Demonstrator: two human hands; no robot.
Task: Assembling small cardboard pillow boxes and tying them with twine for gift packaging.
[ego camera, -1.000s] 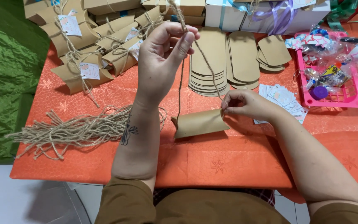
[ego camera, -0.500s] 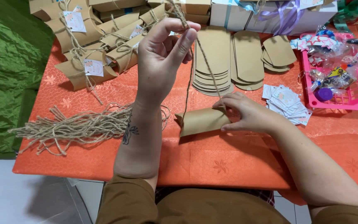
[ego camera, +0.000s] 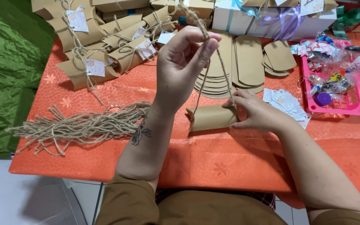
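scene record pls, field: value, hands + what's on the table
left hand: raised, pinching the twine near its top
right hand: pressing the kraft pillow box against the table
twine path: two strands run down from left hand to the box
table: orange cloth
left side: loose twine bundle
rear left: tied boxes with tags
rear centre: flat box blanks
right: pink tray of small items, paper tags

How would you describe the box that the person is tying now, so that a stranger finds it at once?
Start from the orange tablecloth and look at its middle, near the front edge. There the right hand steadies a brown pillow box, while the left hand lifts its jute twine. Unlike the finished boxes at the back left, it carries no tag.
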